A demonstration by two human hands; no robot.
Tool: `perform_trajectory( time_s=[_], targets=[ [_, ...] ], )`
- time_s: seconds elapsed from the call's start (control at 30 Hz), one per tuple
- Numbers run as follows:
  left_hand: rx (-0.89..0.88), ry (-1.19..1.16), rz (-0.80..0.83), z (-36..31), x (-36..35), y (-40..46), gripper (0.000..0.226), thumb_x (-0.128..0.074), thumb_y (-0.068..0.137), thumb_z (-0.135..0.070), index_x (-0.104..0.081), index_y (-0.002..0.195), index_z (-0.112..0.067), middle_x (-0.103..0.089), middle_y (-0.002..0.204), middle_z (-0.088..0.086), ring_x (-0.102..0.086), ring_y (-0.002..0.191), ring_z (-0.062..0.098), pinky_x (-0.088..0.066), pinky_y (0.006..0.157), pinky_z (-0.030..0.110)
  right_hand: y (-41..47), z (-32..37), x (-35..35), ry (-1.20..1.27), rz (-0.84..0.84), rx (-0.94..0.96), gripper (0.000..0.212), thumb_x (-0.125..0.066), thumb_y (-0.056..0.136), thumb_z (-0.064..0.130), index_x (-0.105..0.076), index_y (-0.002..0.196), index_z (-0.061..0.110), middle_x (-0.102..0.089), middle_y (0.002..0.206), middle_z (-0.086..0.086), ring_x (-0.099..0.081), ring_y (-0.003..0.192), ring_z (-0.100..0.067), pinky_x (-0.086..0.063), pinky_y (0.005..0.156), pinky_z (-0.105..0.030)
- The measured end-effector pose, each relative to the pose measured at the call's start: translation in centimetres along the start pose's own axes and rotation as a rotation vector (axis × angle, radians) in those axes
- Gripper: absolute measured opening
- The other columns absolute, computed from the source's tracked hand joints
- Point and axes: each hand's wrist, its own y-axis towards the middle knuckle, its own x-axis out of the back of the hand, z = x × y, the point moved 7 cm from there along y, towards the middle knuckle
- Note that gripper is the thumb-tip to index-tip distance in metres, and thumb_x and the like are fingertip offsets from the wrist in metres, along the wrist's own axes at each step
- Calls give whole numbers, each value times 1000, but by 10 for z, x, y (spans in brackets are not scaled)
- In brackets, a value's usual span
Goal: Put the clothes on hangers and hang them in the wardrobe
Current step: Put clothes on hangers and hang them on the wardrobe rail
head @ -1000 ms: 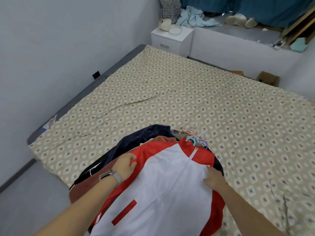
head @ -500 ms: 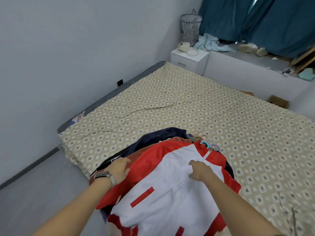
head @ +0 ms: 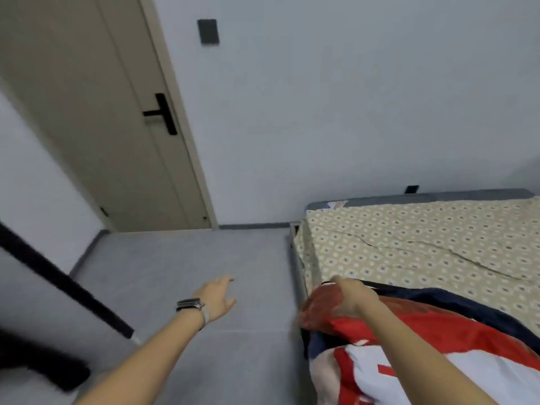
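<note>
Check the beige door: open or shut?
Shut: the door sits flush in its frame, with no gap showing, handle level.

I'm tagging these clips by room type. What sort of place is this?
Most likely a bedroom in a home: a bed with a patterned sheet stands against the wall, a pile of clothes lies on its near corner, and a closed interior door is beside it.

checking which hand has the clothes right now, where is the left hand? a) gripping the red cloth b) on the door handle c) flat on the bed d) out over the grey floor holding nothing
d: the left hand is spread open over the floor, apart from the clothes, while the right hand grips the red cloth.
</note>
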Motion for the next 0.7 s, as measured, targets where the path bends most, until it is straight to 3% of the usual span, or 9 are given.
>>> perform_trajectory(
  time_s=[0.17, 0.37, 0.53, 0.7],
  targets=[
    [329, -66, -144, 149, 31, -103, 58, -56, 88, -43, -36, 140, -25, -47, 138, 2, -47, 126, 19, -39, 100, 28, 26, 194, -19, -185, 67, 336, 87, -73, 79, 40, -23, 149, 32, -45, 145, -3, -48, 128, -26, -46, 100, -39],
    [650, -206, -280, 273, 29, -250, 62, -55, 87, -49, -35, 141, -25, -45, 137, 2, -47, 124, 17, -42, 98, 28, -1, 405, -73, -365, 143, 718, 86, -73, 82, 36, -21, 150, 29, -41, 146, -7, -40, 134, -29, -42, 105, -41],
    [881, -312, -331, 332, 12, -355, 68, -56, 85, -50, -31, 142, -24, -43, 138, 4, -44, 127, 19, -43, 98, 30, -39, 528, -111, -480, 146, 962, 86, -72, 80, 37, -22, 149, 31, -47, 138, -9, -46, 128, -30, -46, 98, -38],
    [1039, -329, -393, 376, 12, -408, 65, -55, 84, -50, -32, 140, -26, -46, 135, 3, -45, 124, 18, -45, 96, 32, -61, 612, -136, -523, 180, 1120, 86, -69, 81, 35, -19, 150, 34, -44, 141, -5, -46, 126, -27, -50, 92, -38]
  ],
)
